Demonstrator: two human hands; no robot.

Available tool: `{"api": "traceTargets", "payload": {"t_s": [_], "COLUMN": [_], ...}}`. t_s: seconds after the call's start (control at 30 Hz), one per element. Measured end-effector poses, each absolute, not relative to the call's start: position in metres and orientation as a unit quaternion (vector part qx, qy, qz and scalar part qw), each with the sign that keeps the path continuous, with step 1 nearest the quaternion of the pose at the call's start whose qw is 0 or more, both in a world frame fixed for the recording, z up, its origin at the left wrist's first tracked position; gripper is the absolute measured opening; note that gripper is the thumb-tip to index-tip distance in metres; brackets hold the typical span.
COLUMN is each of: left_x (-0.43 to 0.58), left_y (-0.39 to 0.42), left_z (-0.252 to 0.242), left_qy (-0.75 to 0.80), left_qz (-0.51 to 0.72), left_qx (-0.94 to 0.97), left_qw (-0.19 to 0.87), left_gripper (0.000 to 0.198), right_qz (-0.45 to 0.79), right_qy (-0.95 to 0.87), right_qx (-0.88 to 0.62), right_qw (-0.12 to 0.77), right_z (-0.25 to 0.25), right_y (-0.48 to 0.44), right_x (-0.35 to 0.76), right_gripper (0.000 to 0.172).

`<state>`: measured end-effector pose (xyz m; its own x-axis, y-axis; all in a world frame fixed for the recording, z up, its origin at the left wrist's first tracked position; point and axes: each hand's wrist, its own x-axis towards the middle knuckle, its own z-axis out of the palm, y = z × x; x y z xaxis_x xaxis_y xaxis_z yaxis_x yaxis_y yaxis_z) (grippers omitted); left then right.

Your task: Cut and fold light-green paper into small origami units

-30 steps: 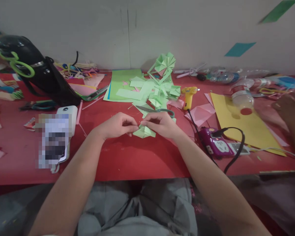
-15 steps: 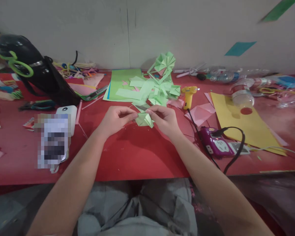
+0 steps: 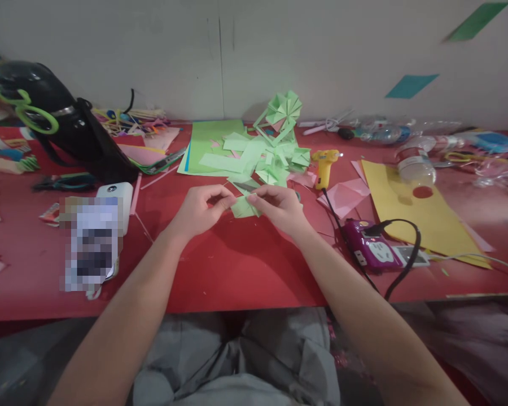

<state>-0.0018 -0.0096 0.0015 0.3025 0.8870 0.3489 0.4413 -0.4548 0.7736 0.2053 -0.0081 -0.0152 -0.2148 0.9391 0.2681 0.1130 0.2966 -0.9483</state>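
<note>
A small folded piece of light green paper (image 3: pixel 244 208) is held between my two hands above the red tabletop (image 3: pixel 237 265). My left hand (image 3: pixel 203 208) pinches its left edge with thumb and forefinger. At its right side my right hand (image 3: pixel 279 207) pinches it, the thumb lying over the top. Just beyond my fingers are green paper strips and folded pieces (image 3: pixel 275 163), partly hiding one another. Behind them stands a green pleated paper rosette (image 3: pixel 284 110) on a paper frame. Part of a dark blade-like thing shows beyond my fingertips.
To the right lie a yellow glue gun (image 3: pixel 325 166), pink paper (image 3: pixel 345 196), a purple power socket (image 3: pixel 370 245) with cables, yellow sheets (image 3: pixel 423 220) and plastic bottles (image 3: pixel 417 160). Leftward are a black bottle-shaped holder (image 3: pixel 63 118), a phone with a blurred screen (image 3: pixel 95 242) and pliers (image 3: pixel 68 181).
The folded flap at the paper's right side has turned down or gone under my right thumb, so the piece looks flatter. My right hand has shifted slightly left.
</note>
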Motion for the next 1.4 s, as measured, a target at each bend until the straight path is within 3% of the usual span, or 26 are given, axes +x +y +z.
{"api": "traceTargets", "payload": {"t_s": [0.13, 0.37, 0.67, 0.87, 1.13, 1.4], "left_x": [0.001, 0.012, 0.016, 0.023, 0.022, 0.023], "left_y": [-0.010, -0.008, 0.004, 0.002, 0.004, 0.004], "left_z": [0.002, -0.004, -0.016, -0.012, -0.016, -0.015], "left_qy": [0.447, 0.451, 0.477, 0.452, 0.450, 0.489], "left_qz": [0.394, 0.411, 0.447, 0.405, 0.418, 0.385], "left_qx": [0.741, 0.648, 0.631, 0.662, 0.670, 0.672], "left_qw": [0.310, 0.455, 0.419, 0.440, 0.416, 0.401], "left_gripper": [0.030, 0.038, 0.036, 0.036, 0.026, 0.024], "right_qz": [0.428, 0.409, 0.531, 0.529, 0.539, 0.554], "right_qy": [-0.643, -0.630, -0.580, -0.615, -0.601, -0.604], "right_qx": [-0.424, -0.430, -0.405, -0.404, -0.420, -0.413], "right_qw": [0.472, 0.501, 0.466, 0.422, 0.414, 0.397], "right_z": [-0.014, -0.019, -0.024, -0.026, -0.025, -0.027], "right_y": [-0.008, -0.004, 0.000, -0.001, -0.001, -0.001], "right_x": [0.206, 0.204, 0.197, 0.201, 0.200, 0.200], "right_gripper": [0.036, 0.034, 0.040, 0.030, 0.035, 0.028]}}
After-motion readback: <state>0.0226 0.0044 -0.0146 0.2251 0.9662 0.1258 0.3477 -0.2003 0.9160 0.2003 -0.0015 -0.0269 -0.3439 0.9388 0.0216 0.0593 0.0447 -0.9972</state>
